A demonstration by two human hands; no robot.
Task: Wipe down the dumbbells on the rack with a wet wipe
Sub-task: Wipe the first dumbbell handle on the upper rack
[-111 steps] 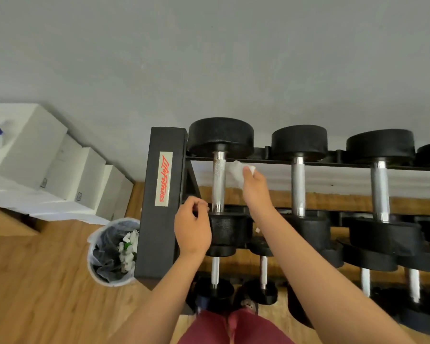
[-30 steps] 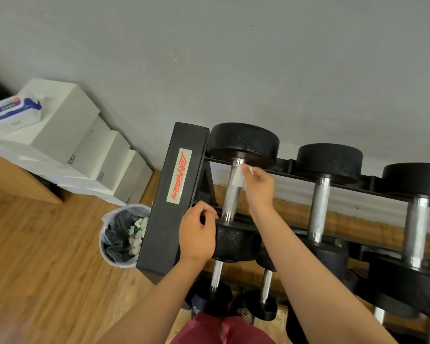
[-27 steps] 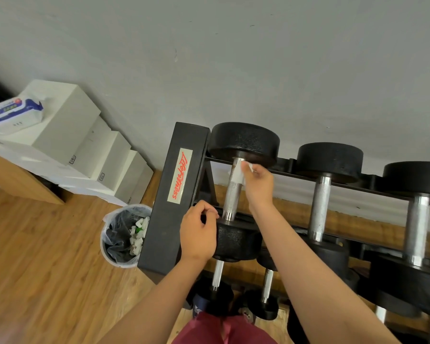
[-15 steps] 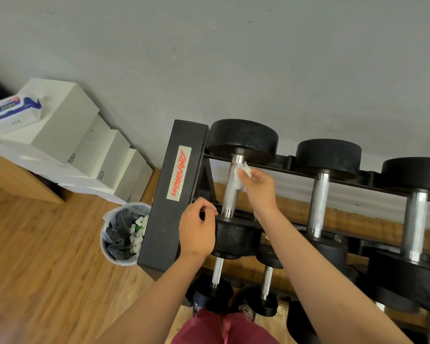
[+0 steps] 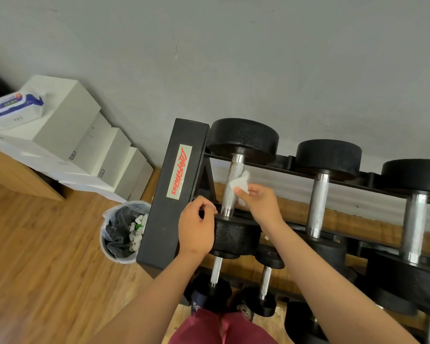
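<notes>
The leftmost dumbbell [image 5: 242, 141] lies on the top shelf of the black rack [image 5: 174, 189], its black heads joined by a knurled steel handle [image 5: 231, 184]. My right hand [image 5: 261, 203] pinches a white wet wipe [image 5: 240, 183] against the lower half of that handle. My left hand [image 5: 196, 227] grips the near head [image 5: 236, 235] of the same dumbbell, fingers curled over its top left edge. More black dumbbells [image 5: 328, 155] sit to the right on the shelf.
Smaller dumbbells [image 5: 211, 291] rest on the lower shelf by my legs. A lined bin [image 5: 119, 234] with crumpled wipes stands on the wood floor left of the rack. White boxes [image 5: 67, 120] are stacked against the grey wall, with a wipe pack [image 5: 13, 109] on top.
My right hand has slid the wipe down the handle from just under the far head toward the near head. My left hand has kept its hold.
</notes>
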